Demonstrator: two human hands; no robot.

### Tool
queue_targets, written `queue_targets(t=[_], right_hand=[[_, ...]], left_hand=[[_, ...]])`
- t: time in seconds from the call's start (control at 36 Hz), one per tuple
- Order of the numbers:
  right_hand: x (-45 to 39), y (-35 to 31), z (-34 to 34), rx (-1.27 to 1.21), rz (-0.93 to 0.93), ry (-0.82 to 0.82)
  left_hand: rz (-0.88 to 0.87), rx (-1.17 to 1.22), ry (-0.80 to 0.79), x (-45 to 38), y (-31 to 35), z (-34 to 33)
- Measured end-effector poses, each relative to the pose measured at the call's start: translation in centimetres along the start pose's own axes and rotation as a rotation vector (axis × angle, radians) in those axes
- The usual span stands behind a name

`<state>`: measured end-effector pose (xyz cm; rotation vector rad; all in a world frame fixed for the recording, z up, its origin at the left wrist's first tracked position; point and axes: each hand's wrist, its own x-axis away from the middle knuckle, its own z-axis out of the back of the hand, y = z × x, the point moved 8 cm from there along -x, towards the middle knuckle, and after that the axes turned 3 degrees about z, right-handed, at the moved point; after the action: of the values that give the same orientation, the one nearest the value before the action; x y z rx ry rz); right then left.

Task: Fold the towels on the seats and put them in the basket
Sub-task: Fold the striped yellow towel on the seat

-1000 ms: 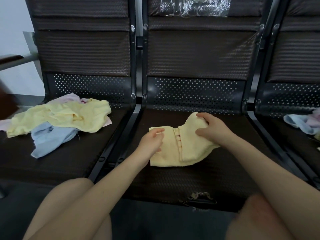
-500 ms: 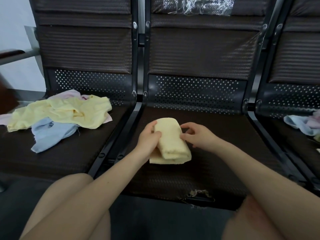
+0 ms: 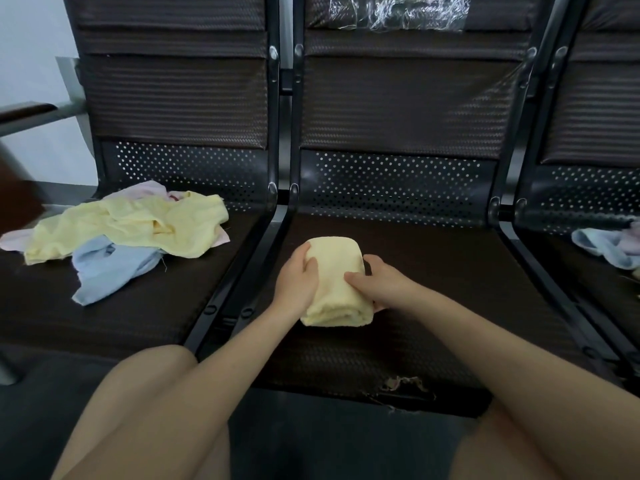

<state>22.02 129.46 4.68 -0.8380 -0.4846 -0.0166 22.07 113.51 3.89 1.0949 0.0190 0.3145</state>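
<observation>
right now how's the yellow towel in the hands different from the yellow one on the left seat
The yellow towel in the hands is folded into a compact thick bundle; the yellow towel on the left seat lies spread out and crumpled. The first is gripped by the left hand and right hand; the second is untouched, draped over a blue towel. Both are the same pale yellow.

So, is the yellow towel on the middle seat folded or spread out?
Folded: the yellow towel is a compact bundle, layered edges showing, gripped by left hand and right hand.
</observation>
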Motion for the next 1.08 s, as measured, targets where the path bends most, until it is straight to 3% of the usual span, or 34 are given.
queue_targets(t=[0.19, 0.42, 0.58, 0.69, 0.78, 0.92, 1.08], right_hand=[[-0.1, 0.8, -0.5, -0.237, -0.079, -0.013], [0.4, 1.7, -1.9, -0.556, -0.144, -0.034], [0.6, -0.3, -0.4, -0.274, 0.091, 0.012], [1.7, -1.1, 0.5, -0.17, 0.172, -0.208], [2.1, 0.3, 0.9, 0.01, 0.168, -0.314], [0.4, 2.1, 3.5, 0.202, 0.155, -0.156], [-0.7, 3.0, 4.8, 0.187, 0.146, -0.082]], left_hand=[[0.059, 0.19, -0.042, 0.1, -0.2, -0.6], [0.001, -0.005, -0.035, -0.5, -0.4, -0.3], [0.062, 0.03, -0.013, -1.4, -0.6, 1.1], [-0.002, 0.033, 0.018, -2.0, 0.6, 2.4], [-0.01, -0.028, -0.106, -1.9, 0.8, 1.2], [-0.031, -0.292, -0.305, -0.6, 0.0, -1.9], [-0.037, -0.282, -0.371, 0.1, -0.1, -2.5]])
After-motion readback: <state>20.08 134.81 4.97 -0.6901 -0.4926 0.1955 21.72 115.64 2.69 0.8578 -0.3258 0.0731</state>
